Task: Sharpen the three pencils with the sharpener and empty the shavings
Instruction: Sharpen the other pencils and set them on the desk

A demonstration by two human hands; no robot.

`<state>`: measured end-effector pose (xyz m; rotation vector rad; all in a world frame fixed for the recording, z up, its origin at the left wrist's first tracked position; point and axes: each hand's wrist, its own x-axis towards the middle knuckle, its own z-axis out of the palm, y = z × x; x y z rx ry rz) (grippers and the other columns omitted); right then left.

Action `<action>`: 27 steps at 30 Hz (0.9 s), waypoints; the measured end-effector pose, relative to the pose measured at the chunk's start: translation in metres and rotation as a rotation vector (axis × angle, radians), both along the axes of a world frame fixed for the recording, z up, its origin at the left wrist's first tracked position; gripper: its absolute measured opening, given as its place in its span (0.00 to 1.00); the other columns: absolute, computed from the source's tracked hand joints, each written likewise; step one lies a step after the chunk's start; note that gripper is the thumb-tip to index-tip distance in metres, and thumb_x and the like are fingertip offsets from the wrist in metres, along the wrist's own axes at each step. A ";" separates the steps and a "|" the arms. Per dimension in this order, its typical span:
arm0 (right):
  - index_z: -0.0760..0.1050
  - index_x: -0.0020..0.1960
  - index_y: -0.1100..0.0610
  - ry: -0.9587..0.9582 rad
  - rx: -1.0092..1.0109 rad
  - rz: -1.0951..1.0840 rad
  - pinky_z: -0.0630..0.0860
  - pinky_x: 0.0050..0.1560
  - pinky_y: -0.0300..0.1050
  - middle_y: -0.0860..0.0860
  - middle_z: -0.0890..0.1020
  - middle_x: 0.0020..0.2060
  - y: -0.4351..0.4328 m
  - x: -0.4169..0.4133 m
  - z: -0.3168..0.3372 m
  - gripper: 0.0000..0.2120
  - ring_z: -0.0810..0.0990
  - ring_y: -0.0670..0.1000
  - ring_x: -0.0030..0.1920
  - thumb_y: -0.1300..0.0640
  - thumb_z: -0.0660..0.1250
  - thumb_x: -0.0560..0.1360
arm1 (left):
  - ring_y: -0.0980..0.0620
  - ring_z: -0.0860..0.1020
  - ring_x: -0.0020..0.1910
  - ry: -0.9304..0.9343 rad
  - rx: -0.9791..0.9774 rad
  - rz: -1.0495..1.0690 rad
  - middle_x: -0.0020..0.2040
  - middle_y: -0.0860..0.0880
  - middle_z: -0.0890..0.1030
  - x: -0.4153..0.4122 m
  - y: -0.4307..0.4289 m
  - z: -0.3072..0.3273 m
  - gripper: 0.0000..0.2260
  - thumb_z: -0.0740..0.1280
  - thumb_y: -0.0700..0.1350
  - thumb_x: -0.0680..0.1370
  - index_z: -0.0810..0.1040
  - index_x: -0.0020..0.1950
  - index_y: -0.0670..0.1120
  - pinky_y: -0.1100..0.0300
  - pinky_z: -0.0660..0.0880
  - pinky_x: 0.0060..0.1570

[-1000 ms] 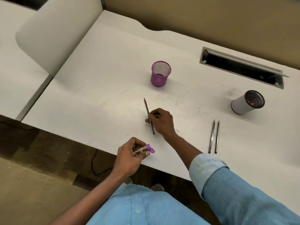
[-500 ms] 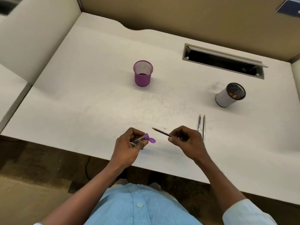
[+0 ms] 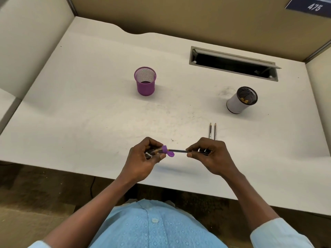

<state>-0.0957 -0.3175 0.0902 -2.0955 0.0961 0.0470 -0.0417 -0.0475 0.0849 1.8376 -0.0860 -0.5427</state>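
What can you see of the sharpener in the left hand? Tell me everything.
The sharpener is small, with a clear plastic-looking barrel and a purple collar whose little purple flap hangs open below. It lies level above the near edge of the white desk. The left hand grips the barrel, hiding most of it. A dark pencil, held by the right hand, enters the collar from the right; its tip seems to show inside the barrel.

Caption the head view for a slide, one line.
Left hand grips the purple sharpener, right hand holds a pencil inserted in it; two more pencils lie on the desk.
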 end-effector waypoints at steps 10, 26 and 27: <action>0.87 0.50 0.49 -0.304 -0.382 0.114 0.70 0.35 0.35 0.42 0.83 0.43 0.008 -0.003 0.013 0.05 0.77 0.32 0.39 0.50 0.80 0.77 | 0.58 0.83 0.44 -0.026 -0.014 -0.218 0.48 0.50 0.88 0.018 0.011 0.011 0.07 0.79 0.40 0.78 0.85 0.54 0.48 0.66 0.78 0.45; 0.86 0.43 0.62 0.856 0.462 0.035 0.51 0.28 0.39 0.52 0.67 0.27 0.009 0.019 0.037 0.15 0.56 0.48 0.28 0.53 0.71 0.82 | 0.59 0.86 0.44 -0.271 0.064 -0.399 0.46 0.51 0.87 0.033 0.008 0.031 0.10 0.77 0.32 0.78 0.80 0.55 0.41 0.72 0.78 0.47; 0.86 0.44 0.63 0.822 0.440 0.050 0.53 0.28 0.39 0.52 0.69 0.27 0.009 0.019 0.036 0.14 0.58 0.48 0.28 0.53 0.72 0.82 | 0.58 0.85 0.44 -0.265 0.071 -0.399 0.45 0.53 0.86 0.033 0.008 0.031 0.10 0.77 0.34 0.78 0.80 0.55 0.42 0.72 0.77 0.46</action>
